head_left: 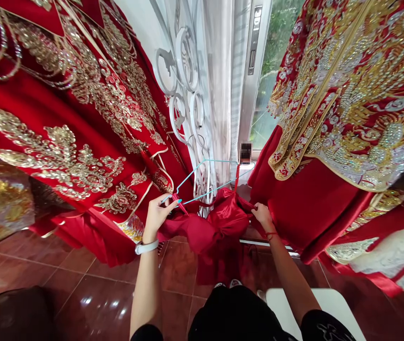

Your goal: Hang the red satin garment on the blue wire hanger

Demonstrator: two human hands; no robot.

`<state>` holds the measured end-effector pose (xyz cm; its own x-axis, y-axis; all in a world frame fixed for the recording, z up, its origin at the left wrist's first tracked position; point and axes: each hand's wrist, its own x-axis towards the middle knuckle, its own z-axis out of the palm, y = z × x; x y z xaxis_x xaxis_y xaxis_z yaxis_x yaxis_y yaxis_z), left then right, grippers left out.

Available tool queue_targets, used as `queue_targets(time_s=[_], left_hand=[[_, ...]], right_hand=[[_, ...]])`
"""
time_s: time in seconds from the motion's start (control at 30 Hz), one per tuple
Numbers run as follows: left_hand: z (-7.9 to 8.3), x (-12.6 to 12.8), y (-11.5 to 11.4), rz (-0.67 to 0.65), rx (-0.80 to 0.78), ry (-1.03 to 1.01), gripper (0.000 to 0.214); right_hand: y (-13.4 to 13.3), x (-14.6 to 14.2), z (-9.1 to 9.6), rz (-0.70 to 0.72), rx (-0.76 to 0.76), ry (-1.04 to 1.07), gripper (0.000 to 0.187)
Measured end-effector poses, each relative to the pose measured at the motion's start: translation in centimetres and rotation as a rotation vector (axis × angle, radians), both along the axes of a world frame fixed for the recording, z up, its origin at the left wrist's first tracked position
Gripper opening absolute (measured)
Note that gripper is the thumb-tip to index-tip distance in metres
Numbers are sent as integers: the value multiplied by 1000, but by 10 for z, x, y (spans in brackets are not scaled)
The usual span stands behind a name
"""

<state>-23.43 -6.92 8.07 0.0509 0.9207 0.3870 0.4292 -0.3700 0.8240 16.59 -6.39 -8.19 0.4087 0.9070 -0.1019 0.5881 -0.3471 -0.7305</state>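
A red satin dress [204, 232] with thin straps hangs from a light-blue wire clothes hanger [219, 161]. My left hand [156, 217] is closed in a pinch at the hanger's left end, where one strap [184, 207] loops over the wire. At the dress's right side, my right hand [263, 215] pinches the edge of the bodice. The other strap [237, 177] runs up to the hanger's right end. The hook [195, 138] points away from me, in front of white scrollwork.
Red gowns with gold beading [81, 142] hang at the left; another embroidered red outfit [358, 85] hangs at the right. A white scrolled metal stand [188, 61] rises ahead, beside a curtain [218, 71] and window [276, 61]. A white stool [315, 308] stands near my right arm.
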Motion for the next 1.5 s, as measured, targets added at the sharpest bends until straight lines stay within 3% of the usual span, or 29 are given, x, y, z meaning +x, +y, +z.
queue_targets(time_s=[0.3, 0.5, 0.63, 0.93, 1.2, 1.3, 1.5], left_hand=[[-2, 1, 0, -3, -4, -15, 46], [-6, 1, 1, -5, -7, -32, 44], [-8, 0, 3, -8, -6, -36, 46], [-7, -2, 4, -28, -23, -51, 36], [0, 0, 3, -76, -23, -63, 51], [2, 0, 3, -89, -31, -61, 55], [1, -2, 4, -111, -43, -60, 58]], right_hand=[[14, 20, 49, 18, 132, 342, 17], [1, 27, 77, 68, 155, 878, 11], [-6, 30, 89, 76, 207, 984, 18], [-3, 34, 105, 124, 514, 1003, 25], [17, 32, 118, 18, 868, 745, 41], [23, 34, 128, 49, 898, 671, 40], [30, 32, 155, 216, 792, 479, 38]])
